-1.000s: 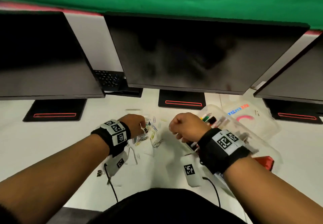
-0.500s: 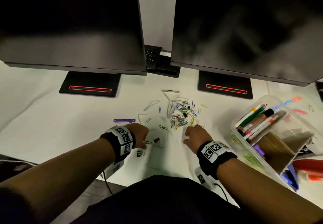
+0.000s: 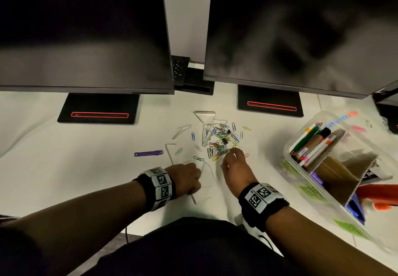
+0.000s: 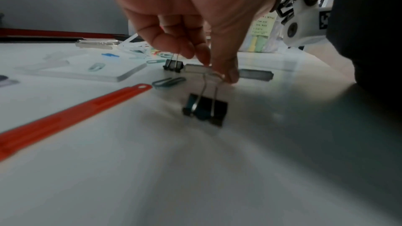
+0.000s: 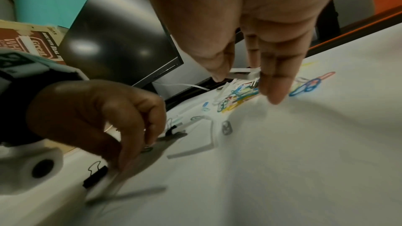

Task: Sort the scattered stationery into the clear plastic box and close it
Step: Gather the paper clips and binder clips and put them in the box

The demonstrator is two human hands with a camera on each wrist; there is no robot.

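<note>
Coloured paper clips (image 3: 221, 143) lie heaped on the white desk, with clear plastic triangles among them. My right hand (image 3: 233, 163) reaches into the near edge of the heap, its fingers (image 5: 274, 92) straight and holding nothing. My left hand (image 3: 186, 178) is curled just left of it. It pinches the wire handle of a black binder clip (image 4: 205, 109), which hangs just above the desk. A second binder clip (image 4: 173, 65) stands behind the fingers. The clear plastic box (image 3: 301, 169) sits open at the right, with pens and card dividers inside.
A purple strip (image 3: 148, 153) lies left of the heap. An orange-red strip (image 4: 65, 114) runs along the desk near my left hand. Two monitors on black bases (image 3: 98, 108) stand behind the clips. Red items (image 3: 379, 196) lie beyond the box.
Both hands have come down from beside the box to the desk. In the last half second my right hand slid forward into the clip heap, while my left stayed by the binder clips.
</note>
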